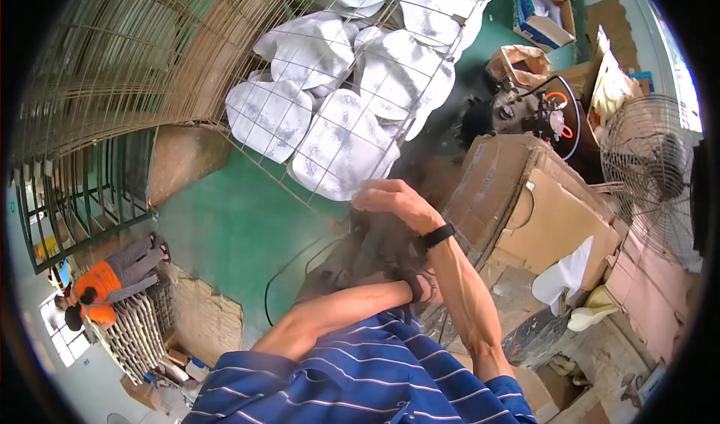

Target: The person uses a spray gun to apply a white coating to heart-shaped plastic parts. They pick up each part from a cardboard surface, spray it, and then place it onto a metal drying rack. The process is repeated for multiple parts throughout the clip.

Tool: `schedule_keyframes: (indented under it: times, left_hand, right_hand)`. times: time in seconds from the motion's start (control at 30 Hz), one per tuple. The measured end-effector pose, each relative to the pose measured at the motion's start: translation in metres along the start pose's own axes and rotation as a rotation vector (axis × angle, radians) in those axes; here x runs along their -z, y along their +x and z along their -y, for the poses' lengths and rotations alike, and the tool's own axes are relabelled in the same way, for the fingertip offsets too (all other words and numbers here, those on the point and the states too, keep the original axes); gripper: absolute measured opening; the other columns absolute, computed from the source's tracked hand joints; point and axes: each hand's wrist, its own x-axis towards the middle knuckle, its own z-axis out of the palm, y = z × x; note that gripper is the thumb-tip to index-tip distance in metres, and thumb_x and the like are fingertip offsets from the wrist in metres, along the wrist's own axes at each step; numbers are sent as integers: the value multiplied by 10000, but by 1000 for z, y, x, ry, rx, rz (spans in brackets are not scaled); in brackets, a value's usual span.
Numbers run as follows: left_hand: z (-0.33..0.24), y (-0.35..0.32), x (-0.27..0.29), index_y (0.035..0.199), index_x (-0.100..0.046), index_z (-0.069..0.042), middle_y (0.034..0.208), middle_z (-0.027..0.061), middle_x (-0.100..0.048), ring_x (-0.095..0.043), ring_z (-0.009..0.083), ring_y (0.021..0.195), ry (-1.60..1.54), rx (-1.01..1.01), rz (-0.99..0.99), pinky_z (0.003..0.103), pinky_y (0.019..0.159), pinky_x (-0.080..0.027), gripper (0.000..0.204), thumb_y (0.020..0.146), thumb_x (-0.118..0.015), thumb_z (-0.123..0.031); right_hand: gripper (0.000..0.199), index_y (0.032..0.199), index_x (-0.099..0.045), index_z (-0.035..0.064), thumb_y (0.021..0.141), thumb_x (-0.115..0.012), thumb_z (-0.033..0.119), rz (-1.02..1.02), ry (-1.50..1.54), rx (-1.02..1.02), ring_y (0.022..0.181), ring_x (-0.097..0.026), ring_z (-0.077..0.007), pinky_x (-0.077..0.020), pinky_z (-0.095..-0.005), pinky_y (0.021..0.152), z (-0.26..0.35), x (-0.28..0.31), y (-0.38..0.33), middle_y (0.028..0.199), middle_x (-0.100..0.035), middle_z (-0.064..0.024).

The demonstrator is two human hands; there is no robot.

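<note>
My right hand point(397, 202), with a black band on its wrist, is at the near corner of a wire rack point(302, 196). Its fingers are bent inward, and whatever they hold is hidden from me. Just beyond the fingertips lies a rounded white pad point(341, 150) with grey specks, one of several on the rack. My left forearm crosses low in front of my striped shirt. My left hand point(426, 285) is mostly hidden behind my right forearm, so its fingers do not show. A dark, blurred shape point(367, 251) lies between my arms.
Stacked wire racks point(150, 64) fill the far left. Cardboard boxes point(551, 218), a machine with hoses point(525, 112) and a caged fan point(652, 172) crowd the right. Another person point(97, 285) in orange is at the left, beyond the green floor point(225, 206).
</note>
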Motion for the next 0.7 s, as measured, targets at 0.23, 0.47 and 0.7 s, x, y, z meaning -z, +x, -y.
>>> schedule_keyframes:
  times: [0.23, 0.47, 0.7]
  left_hand:
    - [-57, -18, 103, 987, -673, -59, 877, 105, -699, -657, 252, 804, -240, -140, 495, 386, 699, -519, 226, 846, -526, -158]
    - [-88, -81, 313, 1230, -499, 53, 993, 102, -621, -620, 257, 922, -1489, -297, -471, 446, 912, -482, 341, 969, -475, -166]
    - [-98, -91, 337, 1372, -483, -91, 1019, 45, -548, -520, 204, 1009, -2050, -645, -467, 427, 995, -420, 401, 1003, -427, -237]
  right_hand:
    - [408, 1184, -577, -37, 910, -560, 265, -245, -983, 210, 839, -665, -264, -503, -364, 754, 18, 4, -50, 923, -651, -232]
    - [454, 1258, -572, -35, 900, -641, 236, -401, -344, 229, 1123, -582, -178, -448, -309, 967, 56, -96, -171, 1169, -652, -130]
    - [744, 1404, -422, 6, 785, -776, 219, -569, -528, 476, 1296, -467, -223, -354, -375, 1081, 20, -220, -167, 1388, -511, -142]
